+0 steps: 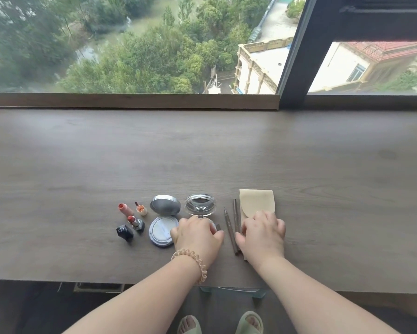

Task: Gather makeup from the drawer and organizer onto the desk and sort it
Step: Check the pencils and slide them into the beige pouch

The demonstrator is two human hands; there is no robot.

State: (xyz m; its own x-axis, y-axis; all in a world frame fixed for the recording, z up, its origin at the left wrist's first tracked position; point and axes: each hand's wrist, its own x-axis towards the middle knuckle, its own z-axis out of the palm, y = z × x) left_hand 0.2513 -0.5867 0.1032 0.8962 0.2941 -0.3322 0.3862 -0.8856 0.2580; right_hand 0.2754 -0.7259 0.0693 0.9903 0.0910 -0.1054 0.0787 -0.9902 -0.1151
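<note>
Makeup lies in a row near the front of the wooden desk (202,153). At the left are a pink lip tint tube (125,209), its orange cap with wand (141,209), an open red lipstick (135,222) and a black lipstick cap (125,232). An open silver cushion compact (163,219) comes after them, then an open clear compact (200,205). My left hand (199,233) rests curled over that compact's lower half. Two brown pencils (234,225) lie beside a beige pouch (257,203). My right hand (263,231) presses on the pouch's near end, next to the pencils.
A window sill (130,101) and a dark window frame (291,68) run along the desk's far side. Under the front edge I see an open drawer (99,287) at the left and a clear organizer (234,291) at the middle. My feet in green sandals are below.
</note>
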